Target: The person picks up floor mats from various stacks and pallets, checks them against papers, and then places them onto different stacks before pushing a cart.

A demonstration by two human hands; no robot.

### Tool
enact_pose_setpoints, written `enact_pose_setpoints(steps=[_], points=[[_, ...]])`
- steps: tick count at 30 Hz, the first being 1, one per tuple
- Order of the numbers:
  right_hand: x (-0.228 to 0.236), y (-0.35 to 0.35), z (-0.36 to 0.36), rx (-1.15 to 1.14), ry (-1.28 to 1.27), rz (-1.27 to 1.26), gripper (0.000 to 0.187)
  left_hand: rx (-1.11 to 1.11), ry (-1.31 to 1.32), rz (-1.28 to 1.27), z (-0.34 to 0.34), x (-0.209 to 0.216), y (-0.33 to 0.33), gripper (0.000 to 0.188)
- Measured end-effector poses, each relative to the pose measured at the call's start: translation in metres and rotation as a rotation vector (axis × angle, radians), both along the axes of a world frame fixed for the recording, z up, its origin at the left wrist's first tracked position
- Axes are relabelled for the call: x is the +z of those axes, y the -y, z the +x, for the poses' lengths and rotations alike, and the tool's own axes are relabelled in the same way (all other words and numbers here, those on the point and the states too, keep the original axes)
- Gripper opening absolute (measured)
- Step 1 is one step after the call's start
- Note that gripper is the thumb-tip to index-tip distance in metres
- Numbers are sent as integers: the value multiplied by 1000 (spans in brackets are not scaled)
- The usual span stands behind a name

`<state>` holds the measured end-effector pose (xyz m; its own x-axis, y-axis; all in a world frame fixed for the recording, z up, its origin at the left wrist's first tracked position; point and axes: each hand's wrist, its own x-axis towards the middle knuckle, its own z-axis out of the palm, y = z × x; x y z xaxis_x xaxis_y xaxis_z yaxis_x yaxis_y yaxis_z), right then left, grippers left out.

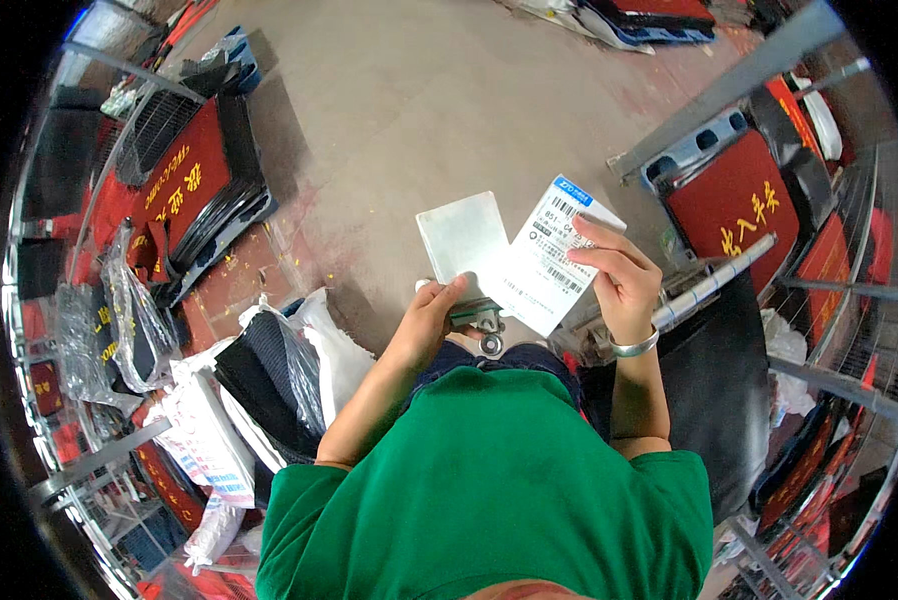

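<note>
Right hand (624, 283) grasps the printed shipping label (546, 262) by its right edge, between the hands; left hand (433, 312) clasps a pale rectangular pad (459, 238). A slack grip could let that label curl or slip! Blue end points forward, long axis leaning rightward.

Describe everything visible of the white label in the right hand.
The white label looks like paper: rectangular, with a blue patch at its top edge and black print including barcodes. It tilts, top end leaning right. The right hand holds its right side; whether it touches the pale pad is unclear.
</note>
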<state>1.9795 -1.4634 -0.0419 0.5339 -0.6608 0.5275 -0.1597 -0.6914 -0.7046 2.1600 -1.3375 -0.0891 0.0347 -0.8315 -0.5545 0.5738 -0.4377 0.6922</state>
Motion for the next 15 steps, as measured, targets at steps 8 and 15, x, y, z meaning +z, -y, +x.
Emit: enact_pose_setpoints(steps=[8, 15], points=[[24, 15, 132, 4, -46, -47, 27, 34, 10, -104, 127, 11, 25, 39], [43, 18, 173, -42, -310, -86, 15, 44, 47, -212, 182, 12, 34, 41]])
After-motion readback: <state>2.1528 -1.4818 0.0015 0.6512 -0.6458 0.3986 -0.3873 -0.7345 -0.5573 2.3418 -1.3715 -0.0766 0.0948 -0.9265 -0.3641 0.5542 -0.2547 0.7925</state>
